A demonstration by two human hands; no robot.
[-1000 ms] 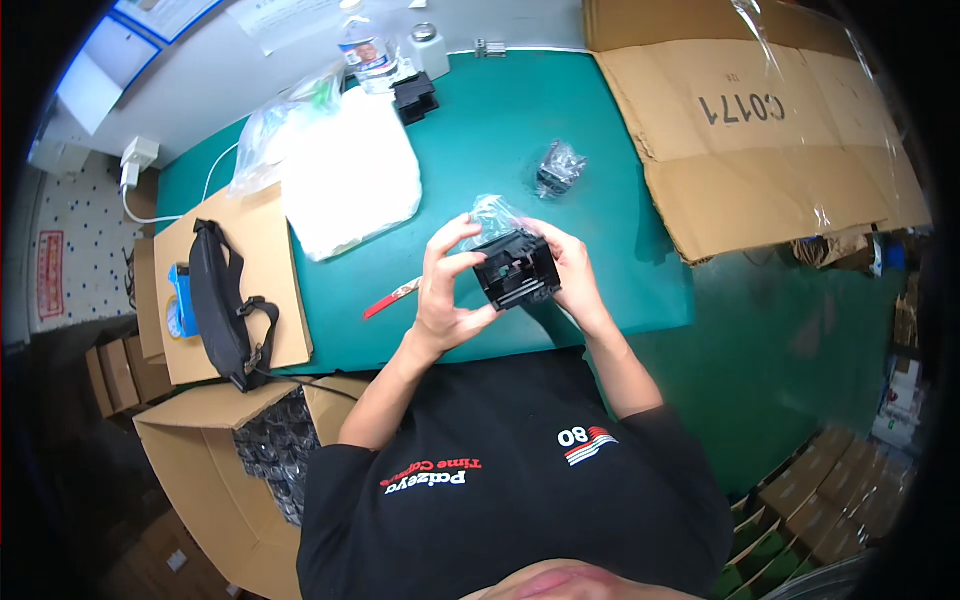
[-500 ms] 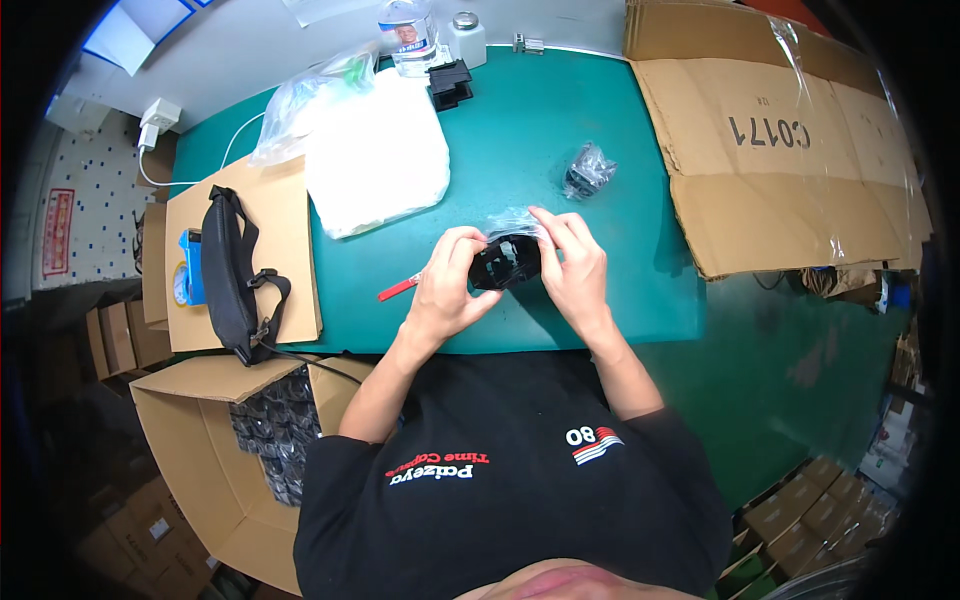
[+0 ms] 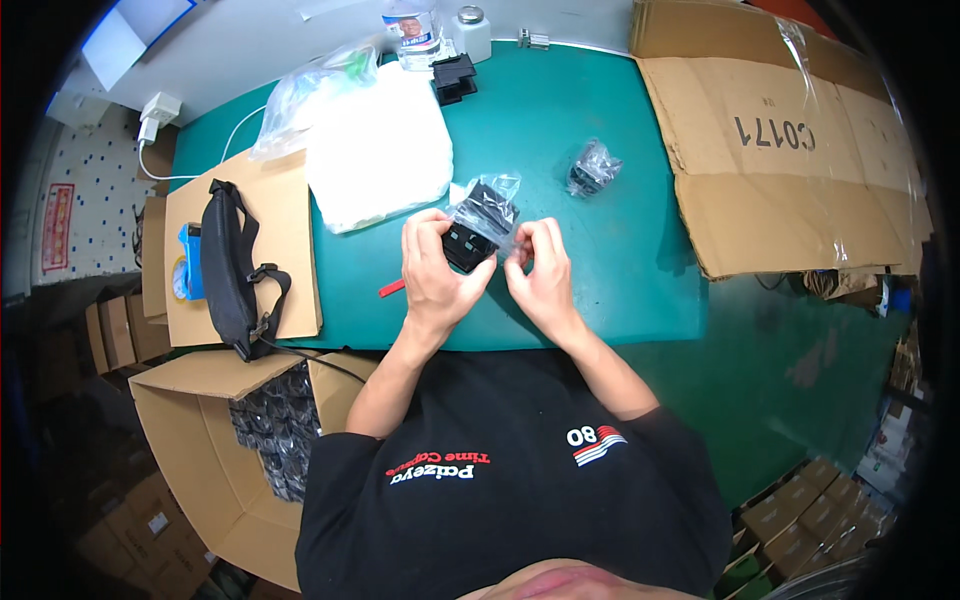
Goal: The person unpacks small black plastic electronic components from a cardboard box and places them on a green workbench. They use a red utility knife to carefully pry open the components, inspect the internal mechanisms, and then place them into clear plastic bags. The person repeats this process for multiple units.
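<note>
My left hand (image 3: 432, 275) is closed round a black plastic part (image 3: 466, 248), thumb at its near side and fingers at its left. A see-through plastic bag (image 3: 502, 186) covers the part's far end. At the part's right, my right hand (image 3: 545, 285) pinches the bag's edge between thumb and fingers. Just left of my left hand lies a red-handled tool (image 3: 391, 288), mostly hidden by that hand. Another black part wrapped in plastic (image 3: 594, 168) rests farther right on the green table mat (image 3: 620, 250).
A white bag stack (image 3: 380, 150) lies at the back left, beside a bare black part (image 3: 455, 78), a bottle (image 3: 412, 35) and a jar (image 3: 471, 35). A black belt bag (image 3: 235, 270) sits on cardboard. Wrapped parts (image 3: 275, 430) fill an open carton; a large carton (image 3: 770, 160) stands right.
The black part has tilted and shifted left with my left hand, and more of it shows under the bag. My right hand has drawn back toward me and turned, pinching the bag's side.
</note>
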